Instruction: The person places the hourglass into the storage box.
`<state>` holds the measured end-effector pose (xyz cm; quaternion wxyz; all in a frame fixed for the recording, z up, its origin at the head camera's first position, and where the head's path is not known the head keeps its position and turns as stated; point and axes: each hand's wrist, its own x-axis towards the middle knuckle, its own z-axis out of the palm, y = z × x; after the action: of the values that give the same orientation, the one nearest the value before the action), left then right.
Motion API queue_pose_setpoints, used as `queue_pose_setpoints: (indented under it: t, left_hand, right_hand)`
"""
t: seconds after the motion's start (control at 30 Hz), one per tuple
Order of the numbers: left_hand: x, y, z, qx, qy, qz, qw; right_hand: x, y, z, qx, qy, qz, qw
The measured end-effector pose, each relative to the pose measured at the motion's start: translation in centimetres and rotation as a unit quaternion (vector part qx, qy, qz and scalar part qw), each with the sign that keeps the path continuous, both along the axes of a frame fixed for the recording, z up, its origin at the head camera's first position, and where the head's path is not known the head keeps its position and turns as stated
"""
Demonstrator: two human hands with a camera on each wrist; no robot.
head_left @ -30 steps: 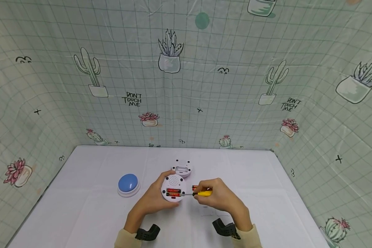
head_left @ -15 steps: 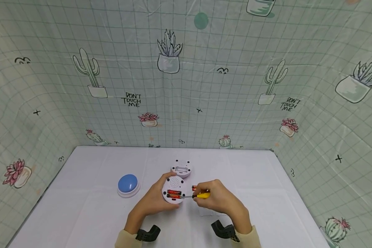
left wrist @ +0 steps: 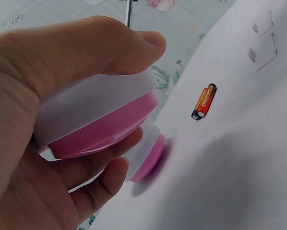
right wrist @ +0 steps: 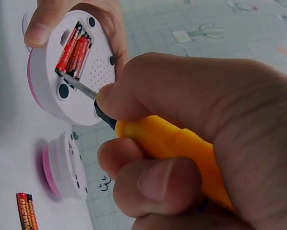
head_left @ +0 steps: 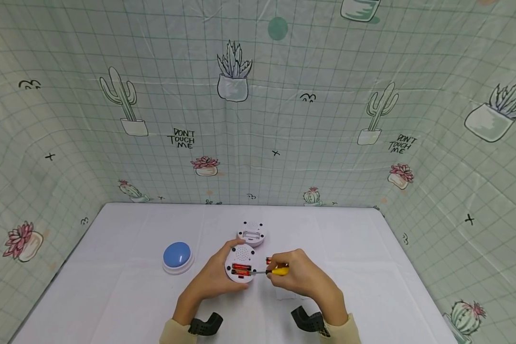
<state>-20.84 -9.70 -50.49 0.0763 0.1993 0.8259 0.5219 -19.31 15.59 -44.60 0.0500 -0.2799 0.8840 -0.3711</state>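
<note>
My left hand [head_left: 217, 273] grips a round white-and-pink push-button device [left wrist: 105, 115] by its edge, its underside turned up. Two red batteries [right wrist: 75, 51] lie in the open compartment of that underside, beside the speaker holes and black feet. In my right hand [head_left: 301, 273] is a screwdriver [right wrist: 167, 148] with a yellow handle, pinched between thumb and fingers. Its metal tip meets the end of one battery at the compartment's edge in the right wrist view. Just beyond the left hand, a second white-and-pink device [head_left: 252, 234] rests upside down with a bare battery slot.
A blue-topped push button [head_left: 177, 255] stands on the white table [head_left: 129, 306] to the left. Loose batteries [left wrist: 204, 101] lie near the right hand. Partly under the right forearm are clear flat pieces [head_left: 285, 293]. A cactus-print cloth [head_left: 258, 119] walls the back and sides.
The held device has dropped slightly toward me and the screwdriver tip with it, staying at the battery's end. My right hand has shifted slightly left. Both grips stay the same.
</note>
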Motion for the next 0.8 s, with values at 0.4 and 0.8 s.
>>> queue_pose_setpoints:
  t: [0.4,0.8]
  left_hand:
    - [0.0,-0.24,-0.09,-0.002,0.005,-0.001,1.0]
    - [0.06,-0.65,0.28,0.023,-0.01,-0.006,0.9997]
  right_hand:
    - [-0.21,0.12,-0.31,0.0,0.006,0.011,0.9999]
    - [-0.47,0.64,-0.48,-0.021,-0.007,0.005,0.9997]
